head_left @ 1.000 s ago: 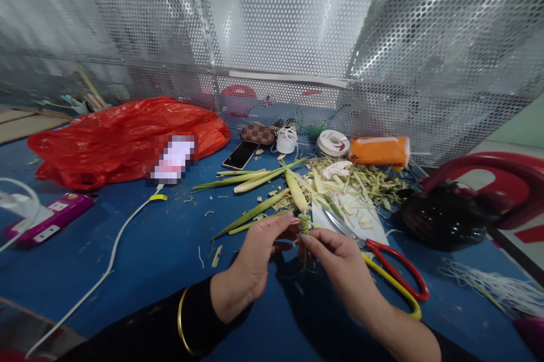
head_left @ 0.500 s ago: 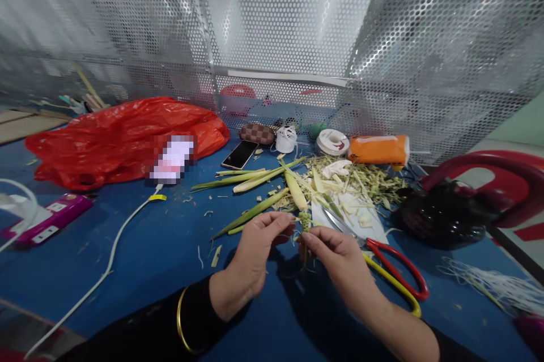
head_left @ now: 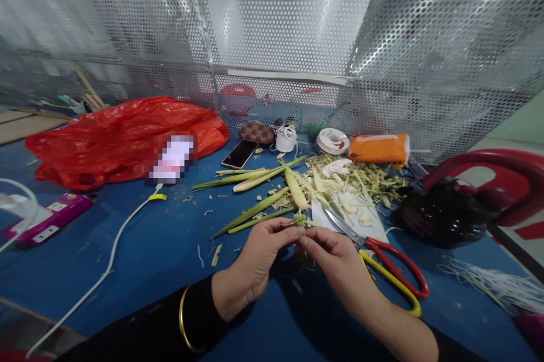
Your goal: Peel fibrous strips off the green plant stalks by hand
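Note:
Just below the tip of a pale leaf shoot, a small braided piece of green leaf shows above my fingertips; its lower part is hidden by them. My left hand is closed in a pinch on it from the left. From the right, my right hand pinches the same piece, fingertips touching those of the left. Beyond my right hand lie scissors with one red and one yellow handle, blades over a white paper sheet. Long green leaves rest on the blue table left of the shoot.
Leaf scraps are heaped behind the scissors. A black kettle stands at right, white string in front of it. A red plastic bag, a power strip and a charging cable occupy the left. Perforated metal panels rise behind.
My left hand has moved slightly right, and its fingertips now meet those of my right hand. More of the braided leaf piece is covered by my fingers.

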Demonstrator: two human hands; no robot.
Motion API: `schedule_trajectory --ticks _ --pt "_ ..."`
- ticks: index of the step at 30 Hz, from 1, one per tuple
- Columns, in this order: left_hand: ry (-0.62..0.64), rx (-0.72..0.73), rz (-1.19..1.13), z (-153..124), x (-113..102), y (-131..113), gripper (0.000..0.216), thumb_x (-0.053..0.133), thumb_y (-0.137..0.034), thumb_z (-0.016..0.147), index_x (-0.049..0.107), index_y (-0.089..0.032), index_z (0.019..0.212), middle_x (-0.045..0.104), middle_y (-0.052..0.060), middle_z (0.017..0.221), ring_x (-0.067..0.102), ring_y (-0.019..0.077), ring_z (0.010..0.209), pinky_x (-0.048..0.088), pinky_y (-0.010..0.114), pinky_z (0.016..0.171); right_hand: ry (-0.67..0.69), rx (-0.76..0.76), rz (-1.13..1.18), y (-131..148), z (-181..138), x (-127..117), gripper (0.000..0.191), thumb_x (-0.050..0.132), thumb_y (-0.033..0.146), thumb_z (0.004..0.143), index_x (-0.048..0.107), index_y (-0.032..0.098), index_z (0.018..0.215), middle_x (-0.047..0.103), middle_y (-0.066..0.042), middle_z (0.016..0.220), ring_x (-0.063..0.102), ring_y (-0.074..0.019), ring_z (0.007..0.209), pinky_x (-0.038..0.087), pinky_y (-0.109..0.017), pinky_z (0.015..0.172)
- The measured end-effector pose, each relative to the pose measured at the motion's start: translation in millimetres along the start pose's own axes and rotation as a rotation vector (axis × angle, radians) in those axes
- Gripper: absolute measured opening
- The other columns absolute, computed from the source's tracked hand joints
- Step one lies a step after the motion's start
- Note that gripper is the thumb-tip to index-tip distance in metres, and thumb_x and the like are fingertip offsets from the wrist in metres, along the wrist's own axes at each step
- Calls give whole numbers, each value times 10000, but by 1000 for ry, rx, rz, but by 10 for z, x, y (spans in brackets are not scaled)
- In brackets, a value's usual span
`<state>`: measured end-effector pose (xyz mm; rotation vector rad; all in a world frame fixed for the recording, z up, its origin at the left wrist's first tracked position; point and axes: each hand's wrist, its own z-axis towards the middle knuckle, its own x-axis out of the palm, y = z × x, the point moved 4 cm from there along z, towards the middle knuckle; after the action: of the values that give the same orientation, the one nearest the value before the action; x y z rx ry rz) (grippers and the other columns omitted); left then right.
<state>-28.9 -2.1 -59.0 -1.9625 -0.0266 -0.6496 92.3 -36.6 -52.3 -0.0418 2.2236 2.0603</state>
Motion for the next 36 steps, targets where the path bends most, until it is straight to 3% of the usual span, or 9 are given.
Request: schedule_trajectory --ticks 7,17,24,31,36 --pt "-104 8 -86 45 -61 -71 155 779 -215 647 680 -137 737 667 21 751 580 98 672 427 197 653 102 69 52 -65 -30 94 272 634 391 761 615 167 608 579 9 549 514 -120 535 421 -255 567" --pt "-140 -42 -141 68 -99 -47 172 795 -237 630 683 -134 710 672 18 701 576 87 617 424 184 602 155 97 110 -123 -49 154 350 656 485 744 596 165 617 565 12 564 512 -116 522 415 -250 537" --pt "-48 -25 -148 43 -34 -48 218 830 -197 596 696 -126 753 723 55 771 629 120 640 455 206 580 70 24 97 -95 -26 101 356 632 473 785 579 164 617 561 10 568 498 -116 535 397 -245 546" --pt "-114 34 -115 50 -60 -74 240 823 -154 599 710 -127 809 745 72 807 654 117 675 476 197 634 179 65 154 -243 -42 179 369 633 493 803 584 156 660 555 7 604 501 -119 564 400 -244 550" --pt "-88 18 -86 44 -47 -49 256 839 -175 574 694 -130 780 734 67 766 642 132 662 485 221 612 73 40 163 -199 -34 134 337 657 490 782 633 157 737 581 6 658 530 -121 589 429 -238 570"
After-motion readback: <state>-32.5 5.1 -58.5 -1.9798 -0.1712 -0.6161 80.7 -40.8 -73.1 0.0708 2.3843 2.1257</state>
